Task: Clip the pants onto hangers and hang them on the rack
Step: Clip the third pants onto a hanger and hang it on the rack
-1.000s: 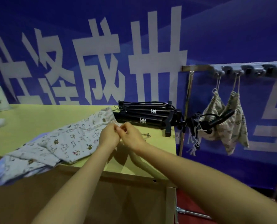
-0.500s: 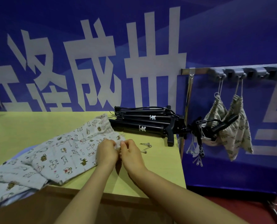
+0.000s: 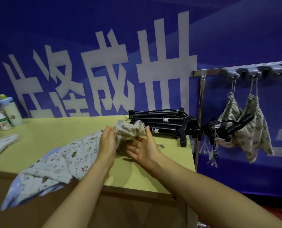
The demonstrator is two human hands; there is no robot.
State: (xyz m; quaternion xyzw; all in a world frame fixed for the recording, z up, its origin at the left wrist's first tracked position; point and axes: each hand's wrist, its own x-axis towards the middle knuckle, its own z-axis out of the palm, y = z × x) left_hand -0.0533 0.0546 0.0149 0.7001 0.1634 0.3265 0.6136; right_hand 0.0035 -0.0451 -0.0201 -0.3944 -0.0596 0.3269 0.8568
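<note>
Fingers (image 3: 111, 130) of the left hand (image 3: 107, 142) pinch the bunched, gathered end of the pants (image 3: 74, 155), lifting that end just off the table (image 3: 54, 129). The right hand (image 3: 145, 148) lies beside it, palm up and fingers spread, thumb raised against the lifted fabric; whether its fingertips touch the cloth from below I cannot tell. From the hands, the pale printed pants trail left and toward the camera across the yellow-green tabletop, and the far end droops over the front edge. Just beyond the right hand, a small metal clip (image 3: 161, 146) lies on the table. Behind it, a folded black tripod (image 3: 163, 122) rests near the right rear corner, its head reaching past the table's edge. To the right stands the rack (image 3: 203, 99), a chrome post with a rail of grey hooks, and two hung garments (image 3: 255, 129) of printed cloth dangle from neighbouring hooks. At the far left of the table stand two bottles (image 3: 11, 112), with a white object (image 3: 3, 143) nearer. A blue banner (image 3: 219, 38) with large white characters fills the background.
</note>
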